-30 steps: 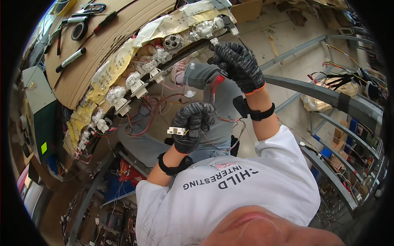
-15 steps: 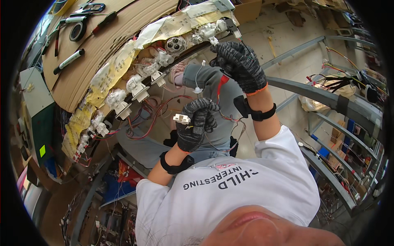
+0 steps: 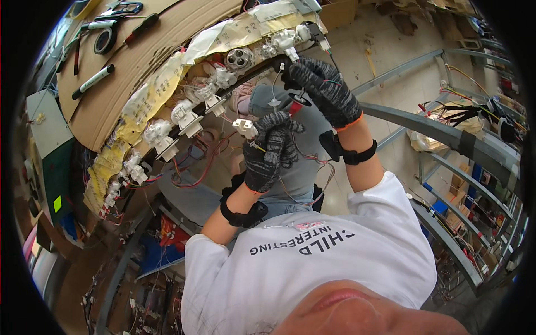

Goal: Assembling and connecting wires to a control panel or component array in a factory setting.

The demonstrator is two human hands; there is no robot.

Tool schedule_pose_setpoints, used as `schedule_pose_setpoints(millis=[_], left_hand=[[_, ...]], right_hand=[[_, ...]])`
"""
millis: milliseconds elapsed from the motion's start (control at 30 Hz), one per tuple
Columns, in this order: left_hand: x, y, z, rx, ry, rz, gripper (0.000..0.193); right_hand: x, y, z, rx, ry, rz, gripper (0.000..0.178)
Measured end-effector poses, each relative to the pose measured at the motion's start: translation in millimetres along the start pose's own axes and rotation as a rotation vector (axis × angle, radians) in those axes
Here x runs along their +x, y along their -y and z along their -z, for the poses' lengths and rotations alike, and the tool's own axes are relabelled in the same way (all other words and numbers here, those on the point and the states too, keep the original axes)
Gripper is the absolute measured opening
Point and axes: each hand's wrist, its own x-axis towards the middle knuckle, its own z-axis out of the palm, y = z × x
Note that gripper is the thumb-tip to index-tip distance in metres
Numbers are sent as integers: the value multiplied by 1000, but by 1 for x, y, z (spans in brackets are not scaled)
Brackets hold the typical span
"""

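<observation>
My left hand [image 3: 271, 148], in a dark grey knit glove, is closed on a white plug connector [image 3: 244, 128] that sticks out past its fingers, with thin wires at its base. Just beyond, my right hand [image 3: 328, 92], gloved alike, has its fingers curled together; what they pinch is hidden. Close under it hangs a red part with a black disc [image 3: 298, 103], wires trailing from it. A short grey lead with a small white end piece [image 3: 273, 103] dangles between the hands. A white socket [image 3: 291, 54] on the fixture sits close to my right fingertips.
The curved fixture [image 3: 184, 70], topped with yellowed paper tape, carries several white sockets [image 3: 190, 125] and loose red wires. Behind it, a cardboard-covered table [image 3: 162, 39] holds a marker [image 3: 93, 82], black tape [image 3: 105, 41] and a screwdriver [image 3: 142, 29]. Metal rails [image 3: 424, 120] stand at right.
My left hand has risen toward the right hand, carrying the white connector up and turning it. The red part with the black disc has tilted, its disc now facing up more. My right hand has barely shifted.
</observation>
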Motion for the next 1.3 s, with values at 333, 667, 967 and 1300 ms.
schedule_pose_setpoints(millis=[333,667,967,1300], left_hand=[[1,2,-2,256,-187,-26,25],[-2,2,2,546,-339,-241,22],[-14,2,15,-288,-306,69,18],[-4,-37,-7,227,-28,159,13]], right_hand=[[-1,11,-28,40,-163,-69,22],[2,12,-38,-81,-215,29,16],[4,4,-48,-107,-324,75,16],[4,-5,-42,-12,-334,16,23]])
